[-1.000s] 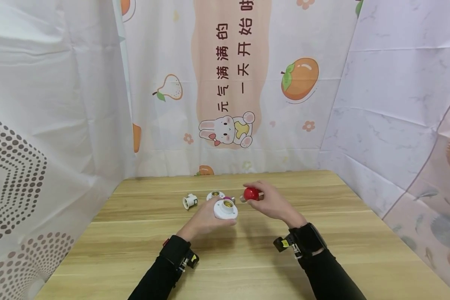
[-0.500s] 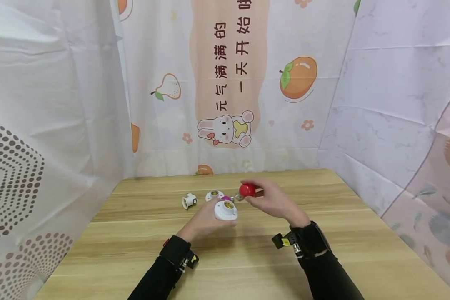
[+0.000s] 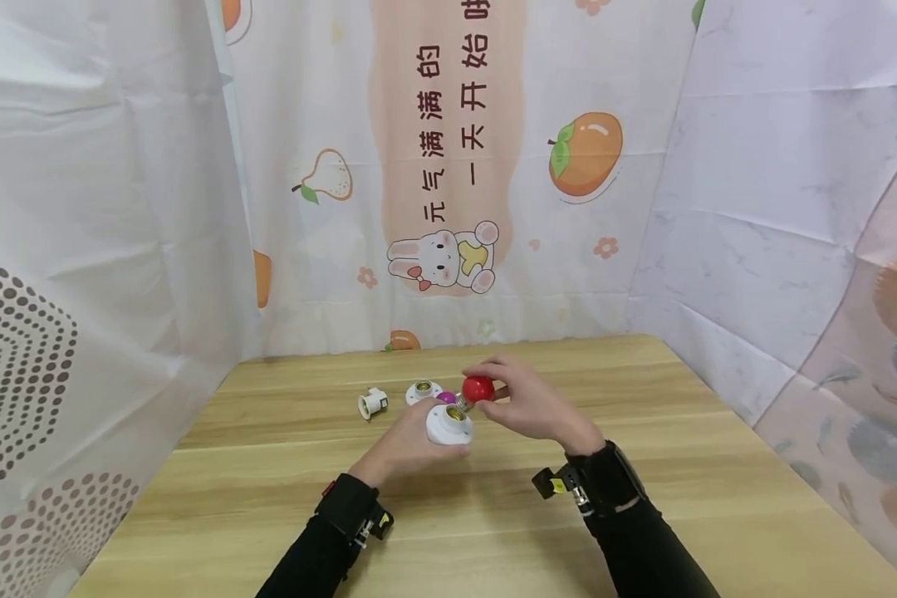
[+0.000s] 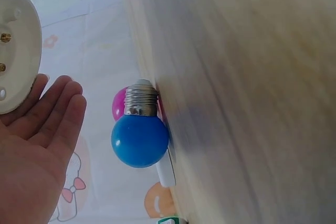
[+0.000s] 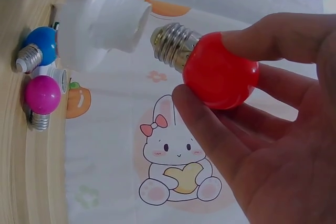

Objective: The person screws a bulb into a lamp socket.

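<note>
A round white screw-in lamp holder (image 3: pixel 448 432) is gripped in my left hand (image 3: pixel 402 442), its brass-lined opening facing up and to the right. My right hand (image 3: pixel 529 404) pinches a red light bulb (image 3: pixel 477 388) by its globe, between thumb and fingers. In the right wrist view, the bulb's silver threaded base (image 5: pixel 176 44) points at the mouth of the lamp holder (image 5: pixel 105 24), with a small gap between them. The left wrist view shows the holder's flat underside (image 4: pixel 18 51) with brass screws, beside the straight fingers (image 4: pixel 52 108) of the left hand.
Behind the left hand, a second white lamp holder (image 3: pixel 423 392) and a magenta bulb (image 3: pixel 446 398) lie on the wooden table (image 3: pixel 269 465). A blue bulb (image 4: pixel 139 141) is near the magenta one. Further left lies a smaller white socket (image 3: pixel 373 403). Printed curtains enclose the table.
My right hand has brought the red bulb leftward, from well apart to right above the lamp holder's opening. The left hand has stayed nearly in place with the holder. The head view has shifted slightly.
</note>
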The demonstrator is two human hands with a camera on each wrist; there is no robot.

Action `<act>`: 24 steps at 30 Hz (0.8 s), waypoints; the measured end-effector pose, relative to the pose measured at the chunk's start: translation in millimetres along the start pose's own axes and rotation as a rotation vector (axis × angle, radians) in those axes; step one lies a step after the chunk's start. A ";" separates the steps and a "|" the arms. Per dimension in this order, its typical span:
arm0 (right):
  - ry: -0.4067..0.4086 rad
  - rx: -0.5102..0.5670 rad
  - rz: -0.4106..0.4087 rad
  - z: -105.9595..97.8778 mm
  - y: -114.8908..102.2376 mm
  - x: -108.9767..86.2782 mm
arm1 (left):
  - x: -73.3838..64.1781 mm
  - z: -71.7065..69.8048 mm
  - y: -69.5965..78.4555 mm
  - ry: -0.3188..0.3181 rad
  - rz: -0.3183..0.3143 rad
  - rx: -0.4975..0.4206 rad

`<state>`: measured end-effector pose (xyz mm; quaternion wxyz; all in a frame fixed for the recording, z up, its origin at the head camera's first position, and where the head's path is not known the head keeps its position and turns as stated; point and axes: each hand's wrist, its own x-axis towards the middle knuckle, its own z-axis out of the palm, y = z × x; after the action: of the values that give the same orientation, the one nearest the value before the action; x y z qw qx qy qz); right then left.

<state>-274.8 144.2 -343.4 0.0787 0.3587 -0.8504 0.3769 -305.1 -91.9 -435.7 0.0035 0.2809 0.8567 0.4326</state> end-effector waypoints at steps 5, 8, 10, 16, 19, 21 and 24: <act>-0.026 0.014 0.021 3.1 -1.5 0.8 | -1.6 -2.0 1.8 -0.004 0.004 -0.008; -0.038 0.012 0.023 5.0 -1.1 1.2 | -2.6 -2.3 2.1 -0.012 0.003 -0.013; -0.048 0.003 0.027 6.1 -0.8 1.3 | -3.2 -2.2 2.2 -0.016 0.002 -0.017; -0.077 -0.030 0.069 9.0 -1.2 0.8 | -4.4 -1.5 3.1 -0.027 0.004 -0.019; -0.090 -0.039 0.069 9.9 -2.1 0.8 | -4.5 -1.0 3.8 -0.030 0.005 -0.014; -0.095 -0.043 0.064 10.0 -2.5 1.1 | -4.2 -0.9 4.3 -0.032 0.012 -0.009; -0.099 -0.046 0.052 10.0 -3.0 1.7 | -3.7 -1.1 4.9 -0.036 0.030 -0.003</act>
<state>-272.7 134.9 -348.0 0.0349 0.3525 -0.8707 0.3412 -299.9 -92.2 -432.3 0.0129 0.3016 0.8516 0.4285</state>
